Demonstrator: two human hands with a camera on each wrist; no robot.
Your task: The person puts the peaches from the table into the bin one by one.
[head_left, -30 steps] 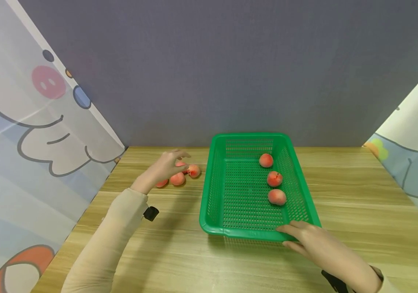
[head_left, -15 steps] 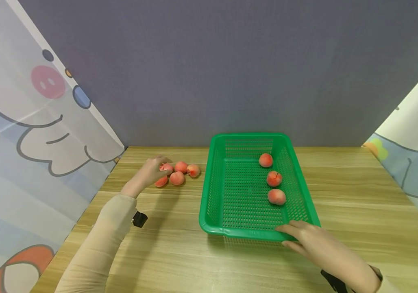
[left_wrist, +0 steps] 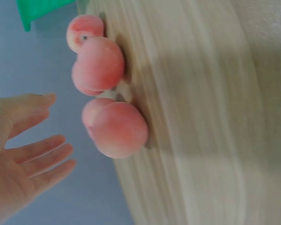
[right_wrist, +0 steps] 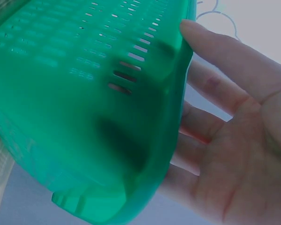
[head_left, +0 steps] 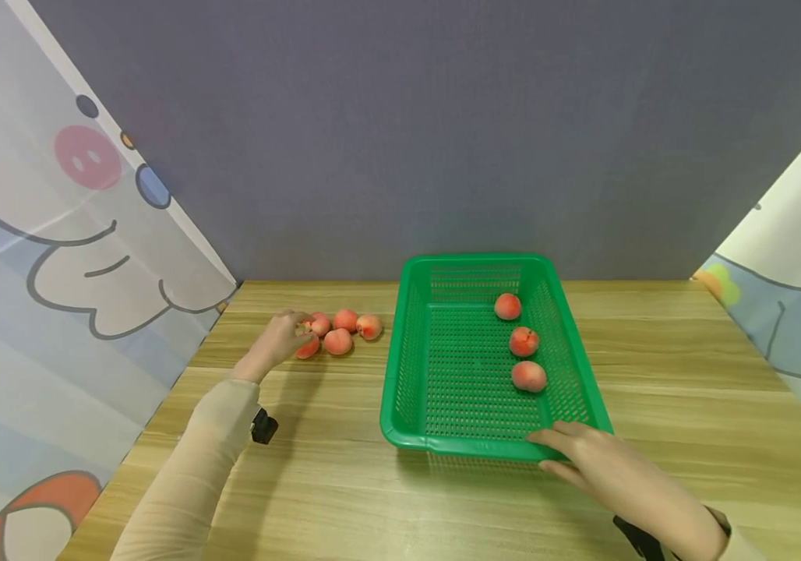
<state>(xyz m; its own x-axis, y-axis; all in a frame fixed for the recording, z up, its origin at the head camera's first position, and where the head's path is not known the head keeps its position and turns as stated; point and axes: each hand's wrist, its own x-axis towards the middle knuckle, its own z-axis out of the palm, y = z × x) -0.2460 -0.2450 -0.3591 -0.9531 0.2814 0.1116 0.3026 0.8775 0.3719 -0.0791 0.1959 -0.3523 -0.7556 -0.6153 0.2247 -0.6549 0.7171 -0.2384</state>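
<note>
My left hand [head_left: 274,347] reaches beside a cluster of several peaches on the wooden table, its thumb and fingers spread apart. In the head view its fingertips lie close to the leftmost peach [head_left: 307,347] and the one behind it [head_left: 319,324]. The left wrist view has that hand [left_wrist: 23,164] apart from the nearest peach [left_wrist: 119,130], holding nothing. With thumb outside and fingers over the edge, my right hand [head_left: 604,467] grips the front right rim of a green plastic basket [head_left: 478,447]. The right wrist view shows this hand [right_wrist: 239,136] at the rim from below.
Three peaches lie along the basket's right side: a far one [head_left: 508,306], a middle one [head_left: 524,341] and a near one [head_left: 529,376]. A grey wall [head_left: 400,140] stands behind the table [head_left: 344,483]. Cartoon-printed curtains [head_left: 22,273] flank both sides.
My left hand has moved left and a little toward me, from above the middle peaches to the left end of the cluster. The right hand and basket have stayed put.
</note>
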